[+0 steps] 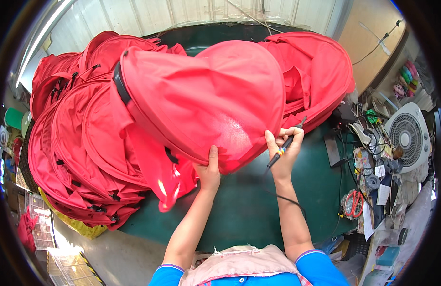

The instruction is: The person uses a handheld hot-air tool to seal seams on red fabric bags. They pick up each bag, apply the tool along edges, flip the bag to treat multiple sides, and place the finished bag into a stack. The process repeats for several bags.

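Note:
A large red fabric cover (201, 95) with a stiff rounded rim lies domed on the green table (249, 209). My left hand (210, 170) grips its near edge, thumb on top of the cloth. My right hand (283, 151) holds a slim black pen-like tool (283, 147) with a cord running off its lower end toward me; the fingers also rest against the cover's rim just to the right. The tool's tip points up and to the right, away from the cloth.
Several more red covers are stacked in a pile (82, 143) on the left and behind (316, 66). A white fan (409, 136), cables, red-handled scissors (355, 200) and small tools crowd the right side. Crates stand on the floor at lower left (63, 264).

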Demonstrator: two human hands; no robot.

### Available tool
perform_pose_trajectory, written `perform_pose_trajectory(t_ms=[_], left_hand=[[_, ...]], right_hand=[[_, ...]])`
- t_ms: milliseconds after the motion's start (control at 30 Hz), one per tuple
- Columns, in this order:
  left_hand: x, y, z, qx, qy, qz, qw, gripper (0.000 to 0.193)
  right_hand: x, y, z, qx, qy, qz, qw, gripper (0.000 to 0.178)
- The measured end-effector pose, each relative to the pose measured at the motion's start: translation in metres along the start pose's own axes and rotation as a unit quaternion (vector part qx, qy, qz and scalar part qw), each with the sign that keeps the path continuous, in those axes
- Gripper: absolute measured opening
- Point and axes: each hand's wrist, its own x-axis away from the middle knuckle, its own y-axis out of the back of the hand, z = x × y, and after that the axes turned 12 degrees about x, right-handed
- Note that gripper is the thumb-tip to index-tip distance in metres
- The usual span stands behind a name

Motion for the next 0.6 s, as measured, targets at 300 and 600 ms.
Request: perform_pose_trajectory(t_ms=[300,600], left_hand=[[-0.021,0.021,-0.075,0.009,-0.259,0.205,0.944,0.054],[-0.032,-0.014,0.012,0.167,0.122,0.054,0.977,0.055]], right_hand=[[-0.011,0.011,0.095,-0.143,0.169,-0.067,0.973,0.058],[-0.039,0.007,0.013,0.071,0.141,-0.064,0.985,0.046]])
